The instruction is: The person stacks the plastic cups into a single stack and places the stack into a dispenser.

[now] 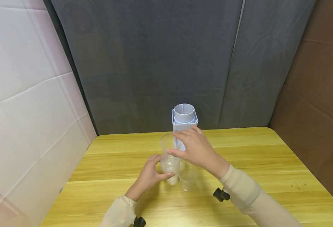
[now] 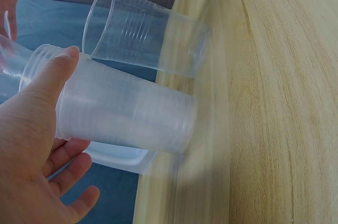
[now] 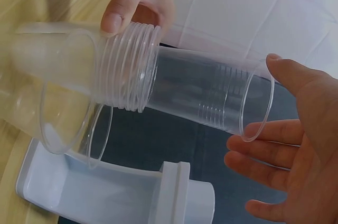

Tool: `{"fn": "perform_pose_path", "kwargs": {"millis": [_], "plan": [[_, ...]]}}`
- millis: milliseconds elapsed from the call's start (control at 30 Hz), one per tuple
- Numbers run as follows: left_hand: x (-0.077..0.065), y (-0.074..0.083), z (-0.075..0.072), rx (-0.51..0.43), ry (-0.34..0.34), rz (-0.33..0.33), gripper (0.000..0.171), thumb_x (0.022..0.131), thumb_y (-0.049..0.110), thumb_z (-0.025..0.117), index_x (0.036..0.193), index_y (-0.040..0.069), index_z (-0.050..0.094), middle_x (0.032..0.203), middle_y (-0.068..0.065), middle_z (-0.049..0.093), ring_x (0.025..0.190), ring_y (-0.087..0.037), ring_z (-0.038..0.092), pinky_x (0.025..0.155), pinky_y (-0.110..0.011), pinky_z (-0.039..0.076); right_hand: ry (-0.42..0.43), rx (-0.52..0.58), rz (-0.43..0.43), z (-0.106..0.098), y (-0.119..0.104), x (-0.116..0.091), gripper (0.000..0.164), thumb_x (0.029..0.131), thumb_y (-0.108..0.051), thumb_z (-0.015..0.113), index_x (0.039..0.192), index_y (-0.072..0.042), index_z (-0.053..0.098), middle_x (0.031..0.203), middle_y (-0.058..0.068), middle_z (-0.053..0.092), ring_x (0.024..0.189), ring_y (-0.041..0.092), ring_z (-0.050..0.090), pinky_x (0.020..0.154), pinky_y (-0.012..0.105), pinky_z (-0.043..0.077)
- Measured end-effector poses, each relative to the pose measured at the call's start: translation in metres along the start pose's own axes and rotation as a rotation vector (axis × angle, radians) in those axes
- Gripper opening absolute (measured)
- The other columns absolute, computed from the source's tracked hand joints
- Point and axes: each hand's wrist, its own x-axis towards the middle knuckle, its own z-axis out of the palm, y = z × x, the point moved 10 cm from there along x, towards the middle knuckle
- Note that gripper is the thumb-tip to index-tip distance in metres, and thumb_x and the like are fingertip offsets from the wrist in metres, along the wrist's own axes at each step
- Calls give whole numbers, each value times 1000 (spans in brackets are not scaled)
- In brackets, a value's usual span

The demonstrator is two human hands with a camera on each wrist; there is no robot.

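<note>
My left hand (image 1: 148,176) grips an upright stack of nested clear plastic cups (image 2: 121,102), with thumb and fingers around it just below the rims. Above the stack, my right hand (image 1: 196,148) pinches the rim of one clear plastic cup (image 3: 198,86) between thumb and fingers. Most of this cup's wall stands clear of the stack, while its base is still inside the top rims. Beside the stack, another clear cup (image 1: 187,181) stands upright on the wooden table (image 1: 112,167).
Just behind the hands stands a tall pale-blue plastic holder (image 1: 178,127) with a round tube (image 1: 184,114) at its top. A dark grey panel (image 1: 155,63) rises behind the table, with a white panel (image 1: 27,78) on the left and a brown one (image 1: 317,88) on the right.
</note>
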Motion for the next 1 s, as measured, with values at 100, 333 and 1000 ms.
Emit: {"fn": "perform_pose_path", "kwargs": {"millis": [100, 333, 1000], "plan": [[0, 0, 0, 0, -2, -2, 62, 69, 34, 90, 121, 12, 66, 117, -1, 66, 116, -23, 56, 99, -47, 50, -7, 6, 3, 3, 0, 0, 64, 85, -60, 67, 128, -11, 66, 127, 8, 69, 120, 25, 64, 114, 53, 36], [0, -1, 0, -2, 0, 1, 64, 69, 35, 90, 124, 13, 65, 118, -1, 66, 117, -23, 55, 99, -46, 50, -31, 6, -1, 14, -1, -4, 65, 86, -59, 67, 128, -11, 65, 128, 9, 69, 121, 25, 63, 115, 53, 35], [-1, 1, 2, -3, -12, 11, 61, 71, 38, 88, 124, 17, 64, 125, 0, 64, 120, -22, 54, 101, -46, 49, -56, 12, 18, 38, 1, -13, 66, 83, -57, 72, 130, -12, 63, 122, 7, 71, 110, 24, 67, 113, 53, 36]]}}
